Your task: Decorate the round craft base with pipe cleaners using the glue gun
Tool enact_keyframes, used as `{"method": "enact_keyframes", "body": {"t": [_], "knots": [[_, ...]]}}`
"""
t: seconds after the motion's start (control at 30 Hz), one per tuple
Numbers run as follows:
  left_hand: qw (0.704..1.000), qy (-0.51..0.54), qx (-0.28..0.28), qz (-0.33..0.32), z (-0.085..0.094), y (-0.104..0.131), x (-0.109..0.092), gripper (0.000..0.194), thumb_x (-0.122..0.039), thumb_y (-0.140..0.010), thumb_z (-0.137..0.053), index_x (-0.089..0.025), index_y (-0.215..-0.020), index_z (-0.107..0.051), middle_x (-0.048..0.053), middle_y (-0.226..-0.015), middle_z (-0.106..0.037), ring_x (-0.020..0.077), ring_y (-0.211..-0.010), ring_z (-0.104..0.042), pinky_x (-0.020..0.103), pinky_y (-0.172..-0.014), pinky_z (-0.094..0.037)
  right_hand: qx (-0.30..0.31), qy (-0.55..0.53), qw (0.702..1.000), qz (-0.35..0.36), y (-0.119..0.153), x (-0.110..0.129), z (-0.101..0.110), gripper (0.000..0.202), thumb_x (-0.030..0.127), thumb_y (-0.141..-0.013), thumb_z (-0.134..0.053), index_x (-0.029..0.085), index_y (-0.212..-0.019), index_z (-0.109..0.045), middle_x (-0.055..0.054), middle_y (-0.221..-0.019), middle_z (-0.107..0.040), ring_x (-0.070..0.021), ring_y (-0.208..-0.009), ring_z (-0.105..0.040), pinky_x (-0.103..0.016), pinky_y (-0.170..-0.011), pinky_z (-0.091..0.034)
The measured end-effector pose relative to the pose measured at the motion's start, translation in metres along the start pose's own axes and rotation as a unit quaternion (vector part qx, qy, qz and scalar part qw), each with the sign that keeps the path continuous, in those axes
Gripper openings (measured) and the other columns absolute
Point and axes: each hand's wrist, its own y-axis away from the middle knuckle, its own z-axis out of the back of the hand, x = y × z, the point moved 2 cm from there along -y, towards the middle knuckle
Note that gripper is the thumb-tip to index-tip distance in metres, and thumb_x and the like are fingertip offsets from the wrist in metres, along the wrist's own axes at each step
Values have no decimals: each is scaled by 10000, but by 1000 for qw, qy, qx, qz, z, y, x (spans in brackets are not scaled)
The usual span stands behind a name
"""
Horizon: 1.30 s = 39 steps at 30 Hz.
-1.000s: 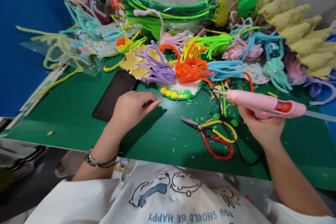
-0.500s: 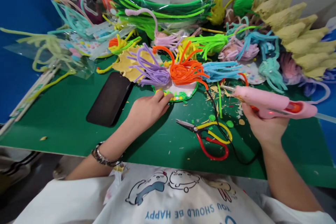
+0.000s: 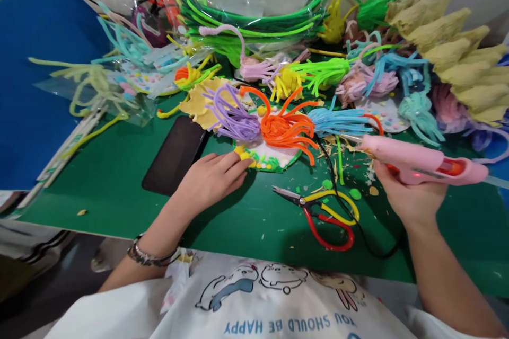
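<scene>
A white disc (image 3: 274, 154) with a green rim and small yellow and green pom-poms lies on the table. Purple, orange and blue bundles of fuzzy pipe cleaners (image 3: 277, 130) spread across and beside its far part. The fingers of my left hand (image 3: 217, 176) close together on the disc's near left edge, beside the yellow pom-poms; the thumb is hidden. My right hand (image 3: 413, 198) is wrapped round the handle of a pink hot glue gun (image 3: 405, 153), its nozzle pointing left near the blue bundle. Scissors (image 3: 318, 214) with yellow and red handles lie between my hands.
Left of the disc lies a black phone (image 3: 173, 156). Pipe-cleaner bundles and bagged green stems (image 3: 254, 26) crowd the back. A yellowish egg-carton-like piece (image 3: 457, 53) stands at the right. A black cord (image 3: 332, 169) crosses the table near the scissors and scraps.
My left hand has slid left along the disc's near edge, leaving more yellow pom-poms in sight. My right hand keeps hold of the glue gun. The whole view has shifted slightly.
</scene>
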Motion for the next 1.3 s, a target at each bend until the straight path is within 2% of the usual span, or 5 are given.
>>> {"method": "enact_keyframes", "body": {"t": [0.3,0.6,0.83,1.13,1.3], "knots": [[978,89,24,188,1,13,10,269,-334,-1003,-454,-232,-1072,-693,65,-920,-753,180,-727,-709,277,-609,-508,-52,69,996,19,-1,-20,0,388,509,-507,-833,212,-586,-595,-79,-617,-648,-232,-572,-617,-418,-668,-593],[859,244,132,430,-11,-6,12,556,-466,-912,-555,-71,-1303,-582,150,-1156,-681,216,-792,-691,349,-791,-551,-50,109,974,193,1,-18,0,342,479,-661,-767,180,-682,-604,-62,-649,-673,-213,-581,-655,-381,-628,-609],[842,176,217,461,-10,-27,6,412,-449,-938,-574,-138,-1206,-604,146,-1241,-597,305,-1020,-673,334,-704,-526,17,76,983,169,5,-7,0,329,503,-753,-728,200,-755,-597,-29,-690,-661,-187,-622,-648,-343,-637,-592],[844,300,90,436,-36,-14,29,334,-420,-922,-516,-132,-953,-684,93,-912,-671,197,-765,-616,271,-658,-455,27,58,997,34,6,-5,0,474,665,-651,-725,210,-683,-595,-55,-645,-645,-205,-578,-625,-366,-605,-592],[842,332,64,419,-41,-12,38,357,-428,-883,-516,-132,-976,-693,68,-822,-674,180,-700,-585,261,-629,-440,54,60,995,65,2,-5,-4,426,643,-658,-670,240,-589,-550,-51,-594,-627,-217,-573,-623,-389,-661,-592]]}}
